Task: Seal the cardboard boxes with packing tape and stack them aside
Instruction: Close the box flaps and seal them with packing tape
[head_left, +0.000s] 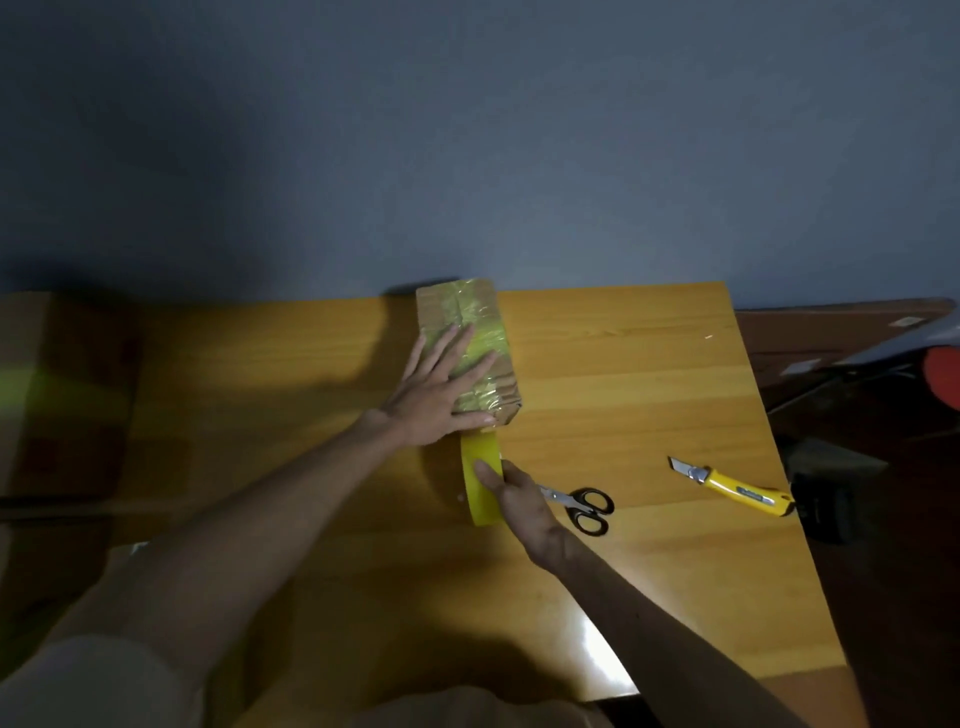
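Pinning the cardboard box (467, 312) flat to the worktop (649, 364) near its far edge with the left grip (441, 395), fingers straight and spread, likely to stop any sliding under the pull. Clasping the yellow tape roll (480, 506) in the right grip (519, 499), one finger over the rim, just short of the box's near end, with a short strip stretched between. Probably close to cutting: scissors (582, 506) just beside the roll, utility knife (732, 486) farther right.

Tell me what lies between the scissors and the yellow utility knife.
Nothing: the head view shows only bare wooden tabletop between the scissors and the utility knife.
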